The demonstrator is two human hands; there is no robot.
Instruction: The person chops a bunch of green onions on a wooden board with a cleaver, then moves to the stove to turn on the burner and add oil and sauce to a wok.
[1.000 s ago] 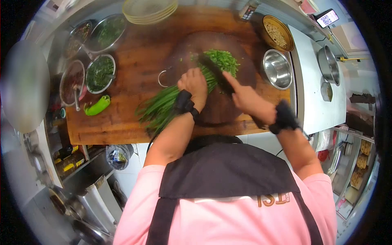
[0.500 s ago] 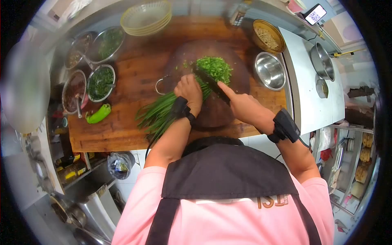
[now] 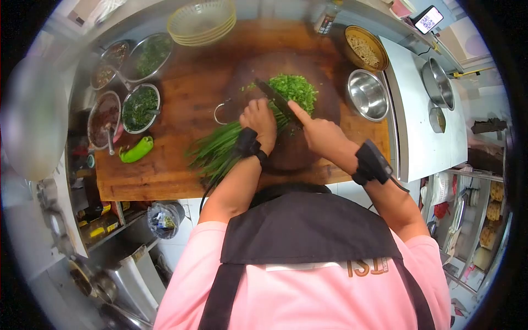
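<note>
My right hand [image 3: 325, 138] grips a dark-bladed kitchen knife [image 3: 273, 98], its index finger stretched along the top of the blade. The blade slants across the round, dark chopping board [image 3: 283, 155], between my left hand and a heap of chopped green scallions or chives [image 3: 298, 91]. With fingers curled, my left hand [image 3: 259, 121] presses down on a bunch of long green stalks [image 3: 215, 149] beside the knife. The stalks trail past my left wrist toward the near edge of the wooden table [image 3: 170, 173]. The knife handle is hidden inside my right hand.
Metal bowls of chopped herbs [image 3: 137, 109] and red-brown sauce [image 3: 103, 121] stand left, near a green pepper [image 3: 137, 149]. Stacked yellowish bowls [image 3: 202, 25] sit behind. An empty steel bowl [image 3: 367, 95], a brown bowl of pale strips [image 3: 364, 50] and a bottle [image 3: 328, 18] are right.
My right hand and the knife have shifted slightly away from me and to the left over the board. My left hand stays on the stalks. The whole view has shifted a little.
</note>
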